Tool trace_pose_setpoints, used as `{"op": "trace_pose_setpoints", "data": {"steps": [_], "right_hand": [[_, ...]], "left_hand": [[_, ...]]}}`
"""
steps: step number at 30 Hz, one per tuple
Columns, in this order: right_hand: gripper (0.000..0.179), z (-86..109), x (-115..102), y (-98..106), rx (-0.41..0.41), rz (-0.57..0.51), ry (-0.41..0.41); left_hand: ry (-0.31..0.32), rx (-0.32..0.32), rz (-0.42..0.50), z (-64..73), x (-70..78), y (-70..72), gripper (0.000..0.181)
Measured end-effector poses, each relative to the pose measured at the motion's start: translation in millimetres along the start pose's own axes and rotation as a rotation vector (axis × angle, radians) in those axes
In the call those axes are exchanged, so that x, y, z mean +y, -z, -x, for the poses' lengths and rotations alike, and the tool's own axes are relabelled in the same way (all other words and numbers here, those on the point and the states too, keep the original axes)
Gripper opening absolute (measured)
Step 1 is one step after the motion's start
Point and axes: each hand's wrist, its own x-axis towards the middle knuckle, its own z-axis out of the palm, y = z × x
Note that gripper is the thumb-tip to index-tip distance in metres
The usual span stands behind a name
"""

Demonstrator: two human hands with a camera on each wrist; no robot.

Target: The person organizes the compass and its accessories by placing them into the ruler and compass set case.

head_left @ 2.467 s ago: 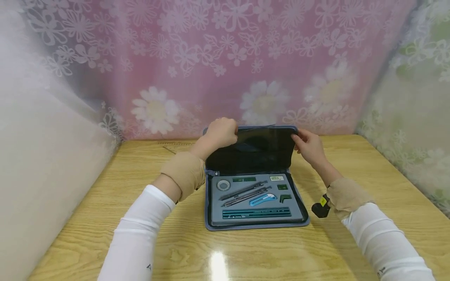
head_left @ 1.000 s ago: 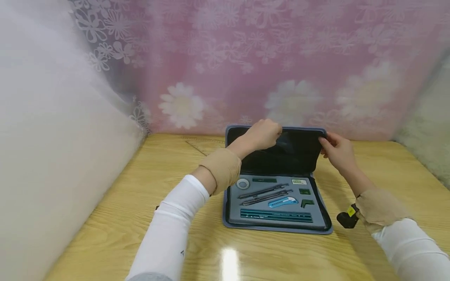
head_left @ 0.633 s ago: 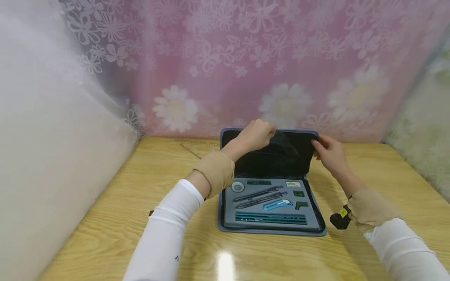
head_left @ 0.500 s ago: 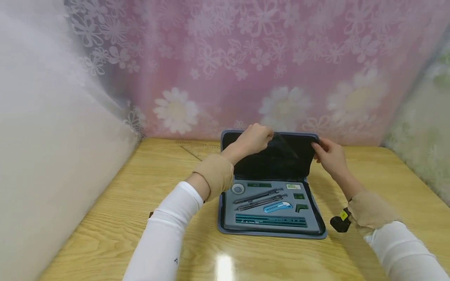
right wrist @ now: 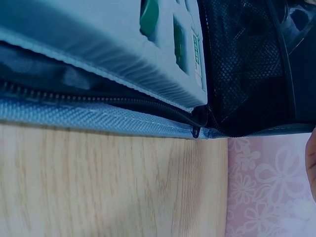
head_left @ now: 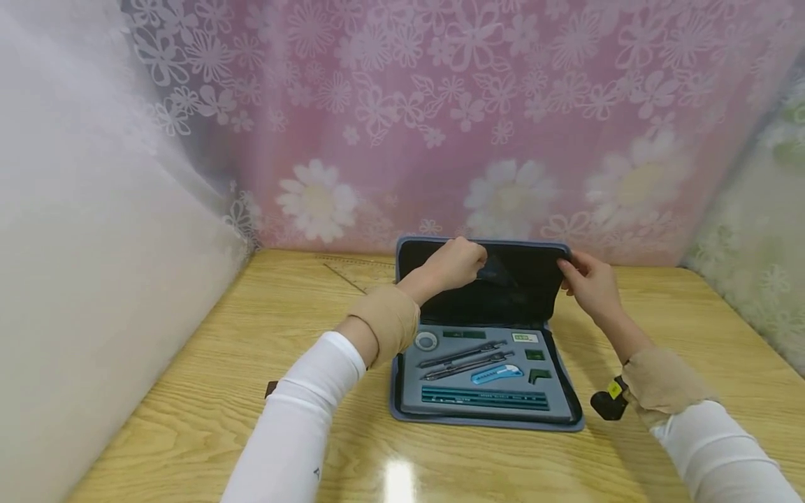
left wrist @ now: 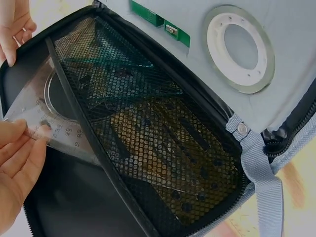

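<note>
A blue zip case (head_left: 487, 422) lies unzipped on the table, its lid raised. My left hand (head_left: 454, 264) pinches a clear set square (left wrist: 61, 129) with degree marks and a round cut-out. Part of the set square is behind the band of the lid's mesh pocket (left wrist: 148, 133), where teal and amber see-through pieces show. My right hand (head_left: 590, 281) holds the lid's upper right corner between thumb and fingers. In the grey foam tray (head_left: 409, 398) sit two compasses (head_left: 465, 358), a blue utility knife (head_left: 497, 374), green pencils (head_left: 484, 397) and a white tape roll (head_left: 425, 341).
Another clear set square (head_left: 358, 271) lies on the wooden table (head_left: 207, 391) behind my left arm. A black device with a yellow label (head_left: 610, 400) is by my right wrist. A flowered curtain (head_left: 390, 126) hangs behind the table.
My left hand has moved right and down along the lid, taking the set square from the lid's top edge toward the mesh pocket. My right hand keeps its hold on the corner.
</note>
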Motion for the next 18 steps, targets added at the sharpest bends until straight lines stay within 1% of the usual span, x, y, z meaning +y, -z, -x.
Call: {"op": "trace_pose_setpoints", "data": {"steps": [5, 8, 12, 15, 18], "right_hand": [[0.031, 1.9, 0.3, 0.7, -0.012, 0.0, -0.005], [0.032, 4.0, 2.0, 2.0, -0.013, 0.007, -0.012], [0.033, 7.6, 4.1, 2.6, -0.023, 0.028, -0.009], [0.034, 8.2, 2.7, 1.9, -0.028, 0.031, 0.003], [0.033, 4.8, -1.0, 1.4, -0.011, 0.027, 0.019]], "left_hand": [[0.018, 0.02, 0.007, 2.0, 1.1, -3.9, 0.022], [0.016, 0.03, 0.02, 2.6, 1.8, -6.5, 0.023], [0.023, 0.026, 0.037, 4.9, 2.6, -9.1, 0.023], [0.045, 0.012, 0.04, 6.0, 2.3, -8.2, 0.024], [0.048, 0.012, 0.035, 5.0, 0.4, -3.2, 0.025]]}}
